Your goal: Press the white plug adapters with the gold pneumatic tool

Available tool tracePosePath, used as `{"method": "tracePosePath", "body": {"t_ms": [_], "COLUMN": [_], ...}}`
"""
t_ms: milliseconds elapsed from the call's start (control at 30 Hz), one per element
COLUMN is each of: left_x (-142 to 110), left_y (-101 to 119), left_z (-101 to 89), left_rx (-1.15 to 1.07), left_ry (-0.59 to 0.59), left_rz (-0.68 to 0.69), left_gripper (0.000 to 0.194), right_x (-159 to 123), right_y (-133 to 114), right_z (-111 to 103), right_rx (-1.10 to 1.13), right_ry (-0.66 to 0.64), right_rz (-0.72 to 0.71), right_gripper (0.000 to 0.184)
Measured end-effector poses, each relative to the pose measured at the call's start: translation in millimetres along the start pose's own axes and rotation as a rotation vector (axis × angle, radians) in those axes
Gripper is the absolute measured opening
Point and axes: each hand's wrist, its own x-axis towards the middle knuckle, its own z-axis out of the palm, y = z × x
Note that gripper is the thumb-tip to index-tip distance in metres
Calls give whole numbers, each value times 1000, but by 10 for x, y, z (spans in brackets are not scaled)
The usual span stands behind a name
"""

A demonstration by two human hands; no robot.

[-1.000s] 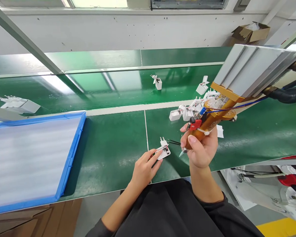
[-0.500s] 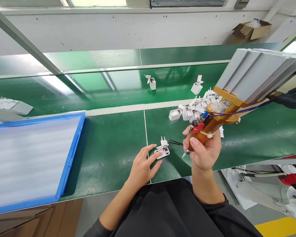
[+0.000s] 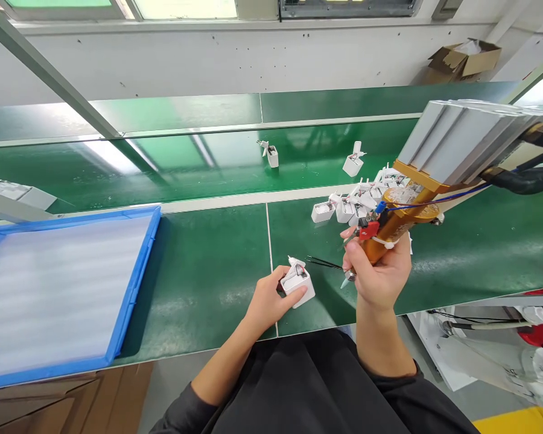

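1. A white plug housing sits at the fingertips of the left hand, just above the near part of the green bench or resting on it; which of the two I cannot tell. Its open side faces up, showing a little dark wiring, and a white plug piece leans at its far edge.
2. The left hand is partly curled, thumb along the housing's near side and fingers at its left side, gripping it between them.
3. The right hand, well apart from the left, is wrapped closed around the gold-coloured handle of a dispenser. The pale nozzle pokes out below that hand, pointing down toward the bench, near the housing but not touching it.
4. Between the hands, thin black prongs reach from the right hand's fingers toward the housing.
5. Beyond the right hand lies a cluster of white housings; farther off, two single housings stand apart on a green strip.
6. Well left of the left hand is a blue-rimmed tray with a whitish lining.
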Motion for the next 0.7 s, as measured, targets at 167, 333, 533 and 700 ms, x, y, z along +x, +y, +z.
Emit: {"method": "tracePosePath", "body": {"t_ms": [167,333,533,700], "left_x": [-79,-69,24,158], "left_y": [65,-87,-103,-69], "left_z": [-158,-187,-190,-55], "left_rx": [-87,70,60,-6], "left_ry": [-9,24,-27,-5], "left_rz": [-65,9,-18,-11], "left_gripper": [24,30,44,24], "right_x": [53,62,55,43], "right_y": [68,110,86,93], "right_z": [-22,-59,-68,-88], "right_rx": [-30,-66,-54,-26], "right_ry": [74,87,79,85], "right_rz": [-25,-18,0,7], "right_gripper": [31,31,28,27]}}
